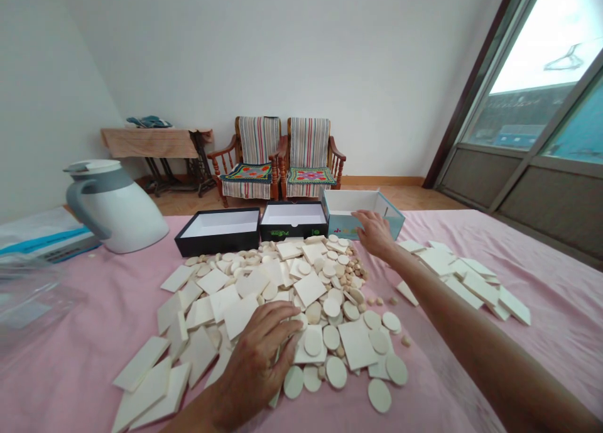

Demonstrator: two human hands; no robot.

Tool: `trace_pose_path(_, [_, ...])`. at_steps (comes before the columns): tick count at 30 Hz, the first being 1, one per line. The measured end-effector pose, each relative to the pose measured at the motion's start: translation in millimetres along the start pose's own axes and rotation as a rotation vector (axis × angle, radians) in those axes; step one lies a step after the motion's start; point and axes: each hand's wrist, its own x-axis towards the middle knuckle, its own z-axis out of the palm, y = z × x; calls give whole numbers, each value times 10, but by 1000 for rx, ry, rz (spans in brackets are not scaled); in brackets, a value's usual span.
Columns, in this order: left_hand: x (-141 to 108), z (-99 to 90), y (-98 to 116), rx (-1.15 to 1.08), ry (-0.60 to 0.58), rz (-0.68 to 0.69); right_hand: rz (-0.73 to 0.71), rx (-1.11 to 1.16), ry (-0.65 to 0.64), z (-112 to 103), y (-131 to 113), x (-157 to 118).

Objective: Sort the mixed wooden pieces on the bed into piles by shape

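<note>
A heap of pale, wood-like pieces lies on a pink cloth, mixing flat square tiles, round discs and small brown beads. My left hand rests low over the near middle of the heap, its fingers and thumb curled about a small round disc. Farther out, my right hand reaches to the light blue box, its fingers stretched over the front wall. Nothing shows in the right fingers, though their tips partly overlap the box's inside.
Two black boxes with white insides, a left one and a middle one, stand behind the heap. More square tiles lie at right. A white jug and clear plastic packaging are at left. Two wooden armchairs stand beyond.
</note>
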Motion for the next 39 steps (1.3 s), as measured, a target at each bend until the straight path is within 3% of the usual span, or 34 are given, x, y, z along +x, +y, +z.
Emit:
trace_pose_path(4, [2, -19, 1, 3, -9, -9, 1, -109, -195, 115, -74, 390])
trace_pose_path(8, [14, -34, -1, -9, -9, -13, -16, -136, -304, 146, -10, 491])
trace_pose_path(14, [4, -26, -10, -16, -22, -36, -40, -155, -320, 29, 33, 384])
trace_pose_path(18, [8, -30, -5, -16, -12, -33, -41, -138, -123, -74, -164, 212])
trace_pose_path(20, [10, -30, -2, -17, -7, -32, -25, -93, -93, -76, -291, 114])
trace_pose_path(24, [3, -25, -4, -20, -15, -26, 34, -76, -339, 57, -430, -20])
trace_pose_path(28, [-8, -20, -8, -19, -15, -34, 99, -66, -416, 182, -436, -63])
trace_pose_path(31, [-8, -15, -13, -19, -17, -36, 38, -101, -351, 141, -485, -101])
trace_pose_path(36, [0, -5, -18, -19, 14, -26, -199, -287, -107, -101, -616, -200])
trace_pose_path(39, [-1, -4, -23, -12, 20, -15, -147, -334, -85, -262, -531, -283])
